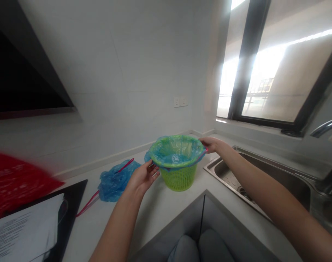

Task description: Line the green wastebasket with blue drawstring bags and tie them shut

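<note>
A light green plastic basket (179, 179) with perforated sides stands on the counter, lined with a translucent blue drawstring garbage bag (177, 157) folded out over its rim. At the basket's left side, my left hand (144, 177) has its thumb up at the rim and bag edge, fingers curled below. My right hand (209, 144) grips the bag edge at the right of the rim, where a pink drawstring shows; some of its fingers are hidden. Left of the basket lies a second crumpled blue garbage bag (115, 182) with pink drawstrings, partly behind my left forearm.
On the right, a steel sink (238, 148) with a faucet (325, 127) is set into the white counter (152, 218). A black panel (73, 207) with printed papers (26, 227) and a red bag (15, 182) occupies the left. Behind are a wall socket (180, 102) and a window (275, 72).
</note>
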Tool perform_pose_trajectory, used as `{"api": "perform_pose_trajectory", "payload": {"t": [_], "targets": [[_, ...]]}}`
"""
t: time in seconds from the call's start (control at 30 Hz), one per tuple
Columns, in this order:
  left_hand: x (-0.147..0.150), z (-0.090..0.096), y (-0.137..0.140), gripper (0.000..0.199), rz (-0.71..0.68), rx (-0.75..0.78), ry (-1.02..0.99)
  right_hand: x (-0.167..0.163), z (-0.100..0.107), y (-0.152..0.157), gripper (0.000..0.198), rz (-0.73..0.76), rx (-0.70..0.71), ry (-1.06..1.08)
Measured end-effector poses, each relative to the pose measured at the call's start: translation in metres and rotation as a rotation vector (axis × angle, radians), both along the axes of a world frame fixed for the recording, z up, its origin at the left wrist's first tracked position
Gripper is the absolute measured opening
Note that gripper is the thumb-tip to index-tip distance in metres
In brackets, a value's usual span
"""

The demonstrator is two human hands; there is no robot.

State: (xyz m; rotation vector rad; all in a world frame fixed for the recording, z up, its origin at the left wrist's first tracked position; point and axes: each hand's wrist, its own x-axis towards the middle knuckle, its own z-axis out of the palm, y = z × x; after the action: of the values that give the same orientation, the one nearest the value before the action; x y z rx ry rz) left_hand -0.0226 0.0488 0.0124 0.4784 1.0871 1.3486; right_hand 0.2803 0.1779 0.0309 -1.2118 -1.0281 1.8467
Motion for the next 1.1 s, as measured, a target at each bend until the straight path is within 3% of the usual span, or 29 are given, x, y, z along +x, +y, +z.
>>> {"api": "perform_pose_trajectory", "payload": {"t": [0.1, 0.23, 0.47, 0.67, 0.83, 0.9, 1.1], "targets": [[0.002, 0.001, 0.002, 0.008, 0.070, 0.043, 0.073, 0.003, -0.001, -0.007, 0.020, -0.011, 0.056, -0.026], [0.000, -0.003, 0.007, 0.010, 0.190, 0.171, 0.309, 0.000, 0.001, -0.011, 0.020, -0.181, 0.250, -0.179], [-0.002, 0.005, 0.017, 0.020, 0.191, 0.283, 0.519, -0.013, 0.024, -0.007, 0.032, -0.396, 0.434, -0.447], [0.004, 0.017, 0.019, 0.030, 0.132, 0.302, 0.774, -0.031, 0.042, -0.006, 0.030, -0.270, 0.519, -0.712], [0.001, 0.019, 0.020, 0.011, 0.155, 0.261, 1.136, -0.050, 0.043, -0.017, 0.026, -0.207, 0.459, -0.585], [0.003, 0.022, 0.017, 0.007, 0.146, 0.248, 1.115, -0.054, 0.042, -0.022, 0.026, -0.222, 0.440, -0.524], [0.001, 0.027, -0.003, 0.019, 0.051, 0.152, 0.549, -0.044, 0.042, -0.035, 0.017, -0.322, 0.512, -0.429]]}}
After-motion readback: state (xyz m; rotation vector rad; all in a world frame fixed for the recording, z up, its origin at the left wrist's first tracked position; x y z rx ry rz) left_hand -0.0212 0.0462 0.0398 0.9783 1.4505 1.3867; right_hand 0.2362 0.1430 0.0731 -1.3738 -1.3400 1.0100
